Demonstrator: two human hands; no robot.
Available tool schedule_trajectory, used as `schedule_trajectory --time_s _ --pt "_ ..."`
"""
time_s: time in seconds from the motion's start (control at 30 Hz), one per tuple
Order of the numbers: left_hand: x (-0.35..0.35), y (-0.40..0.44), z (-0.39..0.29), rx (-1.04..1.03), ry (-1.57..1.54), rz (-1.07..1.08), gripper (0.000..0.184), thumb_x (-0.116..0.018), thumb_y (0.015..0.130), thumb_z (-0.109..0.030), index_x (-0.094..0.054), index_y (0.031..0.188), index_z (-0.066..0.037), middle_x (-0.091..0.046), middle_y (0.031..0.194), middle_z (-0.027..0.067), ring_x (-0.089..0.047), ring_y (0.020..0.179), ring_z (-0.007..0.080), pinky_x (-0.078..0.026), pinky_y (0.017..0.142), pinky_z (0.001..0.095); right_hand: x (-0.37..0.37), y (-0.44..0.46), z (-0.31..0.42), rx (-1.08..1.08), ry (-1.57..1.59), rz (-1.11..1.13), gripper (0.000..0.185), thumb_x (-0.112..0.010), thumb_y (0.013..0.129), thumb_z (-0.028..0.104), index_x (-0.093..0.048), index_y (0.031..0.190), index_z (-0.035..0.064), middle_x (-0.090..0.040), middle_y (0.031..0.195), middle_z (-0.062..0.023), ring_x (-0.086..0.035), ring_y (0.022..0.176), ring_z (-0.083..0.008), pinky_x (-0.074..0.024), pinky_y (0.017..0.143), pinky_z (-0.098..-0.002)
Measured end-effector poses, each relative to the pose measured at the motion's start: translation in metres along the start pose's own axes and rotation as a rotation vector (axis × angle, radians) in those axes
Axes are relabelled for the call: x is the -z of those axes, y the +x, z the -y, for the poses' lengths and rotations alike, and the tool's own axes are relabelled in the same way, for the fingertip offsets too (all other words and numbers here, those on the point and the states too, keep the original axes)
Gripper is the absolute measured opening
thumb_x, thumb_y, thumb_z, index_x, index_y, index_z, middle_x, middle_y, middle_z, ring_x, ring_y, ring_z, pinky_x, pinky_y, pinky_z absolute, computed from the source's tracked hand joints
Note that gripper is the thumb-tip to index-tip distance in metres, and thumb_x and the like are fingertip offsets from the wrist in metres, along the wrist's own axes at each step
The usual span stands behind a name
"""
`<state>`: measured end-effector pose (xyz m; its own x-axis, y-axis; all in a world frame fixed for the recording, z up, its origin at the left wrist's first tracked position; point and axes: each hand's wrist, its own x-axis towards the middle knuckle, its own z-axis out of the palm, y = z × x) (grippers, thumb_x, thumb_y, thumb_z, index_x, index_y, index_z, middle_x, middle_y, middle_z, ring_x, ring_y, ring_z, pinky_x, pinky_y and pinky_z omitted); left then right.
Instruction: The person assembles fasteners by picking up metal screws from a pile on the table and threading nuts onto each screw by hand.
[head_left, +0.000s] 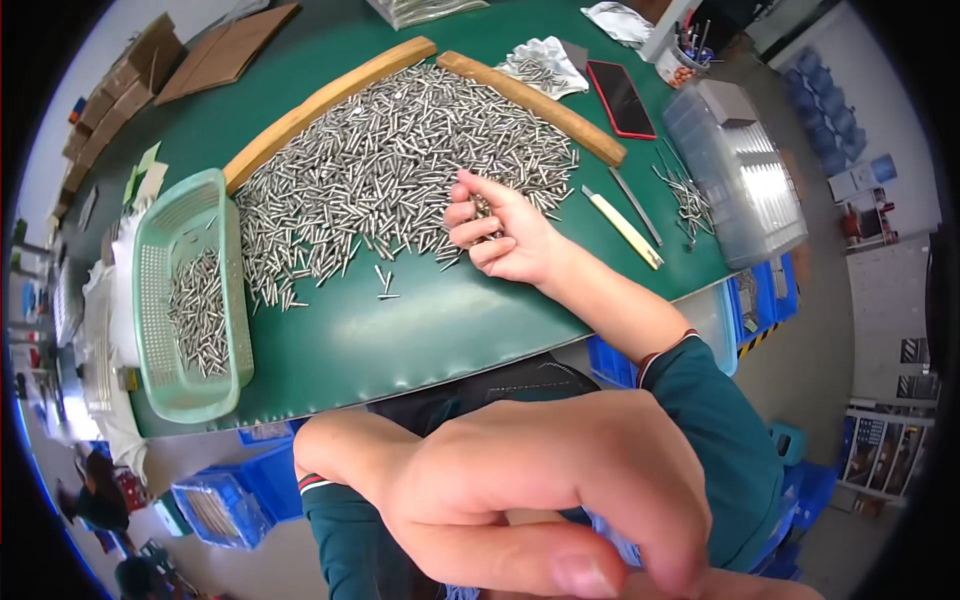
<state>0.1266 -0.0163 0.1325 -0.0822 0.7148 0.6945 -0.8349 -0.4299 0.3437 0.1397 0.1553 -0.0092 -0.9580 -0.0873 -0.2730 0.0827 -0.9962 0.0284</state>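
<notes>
A wide heap of small metal pins (pixel 370 160) covers the green table (pixel 400 330). At the right side of the heap is my right hand (pixel 505 232), palm turned up, its fingers curled around several metal pins. My left hand (pixel 550 470) is raised close to the camera and looks very large. Its fingers are bent and the thumb comes near the index finger; anything between them is hidden. At the left table edge, a green plastic basket (pixel 237 330) holds a smaller batch of the same pins. A few loose pins (pixel 386 283) lie in front of the heap.
Two wooden bars (pixel 330 105) (pixel 540 105) border the heap at the back. To the right are a red-edged phone (pixel 620 98), a yellow-handled cutter (pixel 626 230), a metal strip (pixel 636 205), thin rods (pixel 686 195) and a clear plastic case (pixel 735 170). Blue bins (pixel 765 300) stand below.
</notes>
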Motion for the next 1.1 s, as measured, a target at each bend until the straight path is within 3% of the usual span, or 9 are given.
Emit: schedule_trajectory --time_s 0.17,0.27,0.33,0.43,0.8,0.87,0.93,1.0,1.1 --pt "-0.007 -0.007 0.023 -0.131 -0.235 0.018 0.021 -0.052 0.091 -0.018 -0.053 0.095 0.003 -0.056 0.087 0.0127 -0.053 0.074 0.0204 -0.045 0.062 0.03 0.004 0.002 -0.001 0.012 -0.016 -0.015 0.025 -0.051 0.091 0.033 -0.055 0.079 0.0114 -0.042 0.072 0.0026 -0.036 0.05 -0.0024 -0.0214 0.03 -0.0136" --pt "0.014 0.026 0.03 -0.256 -0.409 0.388 0.02 -0.054 0.09 -0.016 -0.052 0.093 0.004 -0.056 0.085 0.0105 -0.053 0.072 0.0189 -0.045 0.058 0.0294 0.006 0.004 -0.001 0.004 -0.022 0.001 0.027 -0.05 0.091 0.034 -0.054 0.078 0.0113 -0.042 0.072 0.0023 -0.036 0.05 -0.0029 -0.0215 0.03 -0.0136" --pt "0.012 0.033 0.019 -0.184 -0.348 0.334 0.017 -0.055 0.088 -0.013 -0.052 0.086 0.004 -0.057 0.08 0.0125 -0.054 0.067 0.02 -0.045 0.054 0.0299 0.006 0.004 -0.001 -0.004 -0.018 -0.002 0.027 -0.05 0.092 0.034 -0.054 0.078 0.0113 -0.042 0.072 0.0023 -0.036 0.05 -0.003 -0.0215 0.03 -0.0135" --pt "-0.011 0.008 -0.01 0.083 -0.133 -0.164 0.016 -0.058 0.084 -0.006 -0.053 0.072 0.003 -0.059 0.073 0.0183 -0.056 0.056 0.0233 -0.045 0.047 0.0303 0.005 0.004 -0.001 0.01 -0.033 -0.018 0.028 -0.05 0.092 0.036 -0.055 0.077 0.012 -0.041 0.071 0.0026 -0.035 0.05 -0.0025 -0.0208 0.03 -0.0128" --pt "0.002 0.012 -0.017 0.094 -0.11 -0.035 0.01 -0.061 0.08 -0.003 -0.056 0.078 0.005 -0.058 0.074 0.0182 -0.055 0.054 0.023 -0.045 0.044 0.0299 0.005 0.004 -0.003 0.007 -0.035 -0.026 0.03 -0.051 0.09 0.04 -0.055 0.076 0.013 -0.04 0.07 0.0038 -0.034 0.05 -0.0015 -0.0213 0.029 -0.0122" --pt "-0.008 -0.001 -0.009 0.101 -0.209 -0.051 0.012 -0.06 0.084 -0.011 -0.056 0.086 0.0 -0.057 0.081 0.0081 -0.054 0.068 0.0173 -0.044 0.055 0.0291 0.005 0.004 -0.004 0.006 -0.027 -0.026 0.031 -0.051 0.09 0.04 -0.056 0.076 0.013 -0.04 0.07 0.0037 -0.034 0.049 -0.0016 -0.0215 0.029 -0.0123" --pt "-0.007 0.004 -0.011 0.147 -0.26 -0.013 0.013 -0.061 0.084 -0.012 -0.056 0.086 0.0 -0.057 0.08 0.0076 -0.053 0.066 0.0173 -0.043 0.054 0.0286 0.005 0.005 -0.003 -0.009 0.003 -0.014 0.031 -0.051 0.09 0.04 -0.056 0.077 0.0128 -0.04 0.07 0.0037 -0.034 0.049 -0.0016 -0.0214 0.029 -0.0125" --pt "0.007 0.017 -0.022 0.235 -0.273 0.08 0.012 -0.065 0.078 -0.004 -0.056 0.078 0.005 -0.057 0.07 0.0168 -0.053 0.048 0.0231 -0.043 0.04 0.0285 0.005 0.004 -0.003 -0.009 0.02 -0.011 0.03 -0.051 0.09 0.04 -0.056 0.077 0.0127 -0.04 0.07 0.0037 -0.034 0.048 -0.0017 -0.0215 0.029 -0.0127" --pt "0.004 0.015 -0.028 0.203 -0.204 0.096 0.006 -0.06 0.08 -0.002 -0.056 0.08 0.003 -0.059 0.068 0.0152 -0.053 0.044 0.0235 -0.039 0.035 0.0264 0.004 0.004 -0.003 0.002 0.014 -0.025 0.03 -0.051 0.09 0.039 -0.056 0.077 0.0127 -0.041 0.069 0.0036 -0.034 0.048 -0.0019 -0.0216 0.03 -0.0128"
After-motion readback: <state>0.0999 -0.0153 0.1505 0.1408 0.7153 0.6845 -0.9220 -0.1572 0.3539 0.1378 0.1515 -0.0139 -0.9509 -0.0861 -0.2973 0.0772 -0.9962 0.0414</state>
